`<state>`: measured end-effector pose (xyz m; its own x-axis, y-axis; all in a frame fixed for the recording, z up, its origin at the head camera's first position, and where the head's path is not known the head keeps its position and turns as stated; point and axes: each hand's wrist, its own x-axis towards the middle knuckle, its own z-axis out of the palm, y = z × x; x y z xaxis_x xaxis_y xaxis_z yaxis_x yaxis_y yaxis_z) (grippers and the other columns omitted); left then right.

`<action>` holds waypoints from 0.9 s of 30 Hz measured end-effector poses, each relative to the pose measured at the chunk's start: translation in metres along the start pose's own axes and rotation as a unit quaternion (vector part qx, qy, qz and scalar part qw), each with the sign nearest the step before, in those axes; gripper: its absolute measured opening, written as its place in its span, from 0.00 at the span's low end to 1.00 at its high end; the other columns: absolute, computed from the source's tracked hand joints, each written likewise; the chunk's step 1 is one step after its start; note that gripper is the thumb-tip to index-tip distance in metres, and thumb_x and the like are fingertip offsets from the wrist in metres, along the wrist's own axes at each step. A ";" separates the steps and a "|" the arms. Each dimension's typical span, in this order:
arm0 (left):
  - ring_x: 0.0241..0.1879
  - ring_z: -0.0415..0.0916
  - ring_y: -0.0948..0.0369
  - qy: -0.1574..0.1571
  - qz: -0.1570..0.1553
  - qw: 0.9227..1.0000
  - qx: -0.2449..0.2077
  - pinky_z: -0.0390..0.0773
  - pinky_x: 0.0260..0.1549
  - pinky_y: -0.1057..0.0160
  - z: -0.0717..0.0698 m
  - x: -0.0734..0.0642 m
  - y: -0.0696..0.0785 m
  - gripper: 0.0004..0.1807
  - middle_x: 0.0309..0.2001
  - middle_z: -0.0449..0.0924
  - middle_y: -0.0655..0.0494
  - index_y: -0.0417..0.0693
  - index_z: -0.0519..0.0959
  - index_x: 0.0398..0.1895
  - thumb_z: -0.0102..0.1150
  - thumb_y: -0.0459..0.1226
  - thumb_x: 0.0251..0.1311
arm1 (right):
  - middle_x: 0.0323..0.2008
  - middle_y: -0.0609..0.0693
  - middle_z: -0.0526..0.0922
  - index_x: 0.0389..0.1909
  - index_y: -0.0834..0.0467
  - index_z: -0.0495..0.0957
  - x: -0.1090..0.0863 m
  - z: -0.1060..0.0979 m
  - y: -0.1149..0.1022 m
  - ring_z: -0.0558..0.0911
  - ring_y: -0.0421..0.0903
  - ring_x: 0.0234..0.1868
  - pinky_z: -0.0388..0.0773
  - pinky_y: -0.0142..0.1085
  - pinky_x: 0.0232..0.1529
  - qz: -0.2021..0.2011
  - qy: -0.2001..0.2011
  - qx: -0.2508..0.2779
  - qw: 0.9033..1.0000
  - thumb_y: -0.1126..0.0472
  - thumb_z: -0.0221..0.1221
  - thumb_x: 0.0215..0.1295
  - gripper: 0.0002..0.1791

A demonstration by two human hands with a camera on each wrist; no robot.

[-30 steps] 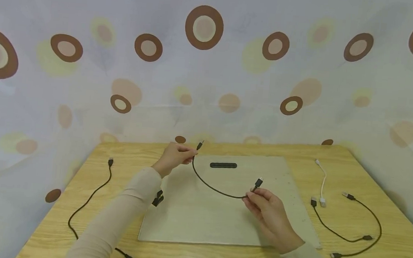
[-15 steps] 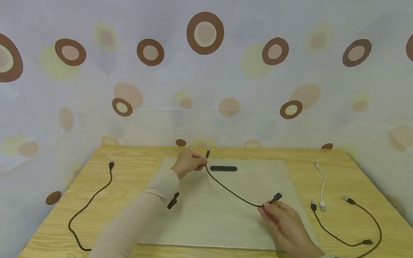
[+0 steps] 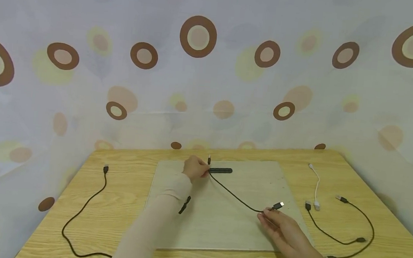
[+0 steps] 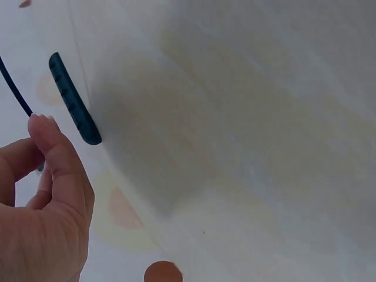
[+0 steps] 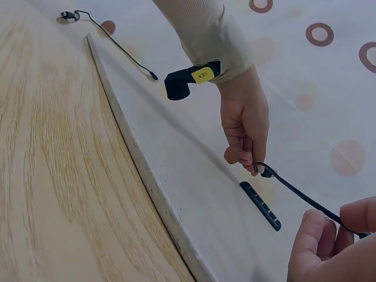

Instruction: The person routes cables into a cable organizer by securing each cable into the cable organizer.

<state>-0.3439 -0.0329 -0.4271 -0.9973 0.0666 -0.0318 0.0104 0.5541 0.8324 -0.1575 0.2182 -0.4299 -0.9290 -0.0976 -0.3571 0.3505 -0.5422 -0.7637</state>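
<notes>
pale board (image 3: 219, 232): strip (image 3: 221, 170) lies sideways
left hand (image 3: 196, 168): pinching cable (image 3: 235, 196) by strip's left end
right hand (image 3: 289, 238): pinching too, farther off

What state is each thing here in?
Held cable: gently curved, both ends free
Left hand: pinching it near one end
Right hand: pinching it near the other
Slotted strip: no cable seen inside
Board: flat
Left-side cable: bent, one end hidden
White cable: slightly curved
Shorter right-side cable: curved
Longer right-side cable: arced

Pale sheeting (image 3: 225, 79) behind and along both sides, brown rings, peach and yellow dots, some creases. Light wood-grain table (image 3: 125, 191) in front of it.
</notes>
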 end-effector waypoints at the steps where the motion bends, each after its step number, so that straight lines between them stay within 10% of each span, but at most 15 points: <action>1: 0.17 0.78 0.64 0.008 0.002 1.000 0.009 0.82 0.35 0.62 0.002 0.000 0.000 0.10 0.19 0.83 0.51 0.37 0.86 0.26 0.62 0.34 0.61 | 0.39 0.49 0.77 0.47 0.63 0.69 0.000 -0.001 0.000 0.82 0.41 0.43 0.75 0.29 0.55 -0.002 0.001 0.000 1.000 0.68 0.52 0.70 0.07; 9: 0.26 0.81 0.56 0.051 0.001 0.997 0.061 0.79 0.47 0.53 0.012 -0.001 0.002 0.09 0.19 0.83 0.49 0.38 0.86 0.23 0.64 0.33 0.58 | 0.40 0.49 0.78 0.43 0.60 0.72 0.002 -0.003 0.005 0.81 0.41 0.45 0.75 0.30 0.55 -0.010 -0.013 -0.021 1.000 0.69 0.51 0.70 0.05; 27: 0.26 0.80 0.54 0.079 -0.034 0.995 0.056 0.82 0.39 0.54 0.019 0.002 0.004 0.05 0.22 0.83 0.48 0.39 0.84 0.25 0.65 0.32 0.56 | 0.41 0.50 0.77 0.40 0.59 0.74 0.001 0.001 0.008 0.81 0.42 0.46 0.74 0.31 0.57 -0.006 -0.011 -0.002 1.000 0.69 0.50 0.71 0.04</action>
<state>-0.3442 -0.0148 -0.4350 -0.9950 -0.0998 0.0083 -0.0581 0.6428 0.7638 -0.1561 0.2131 -0.4361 -0.9355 -0.1101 -0.3358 0.3400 -0.5393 -0.7704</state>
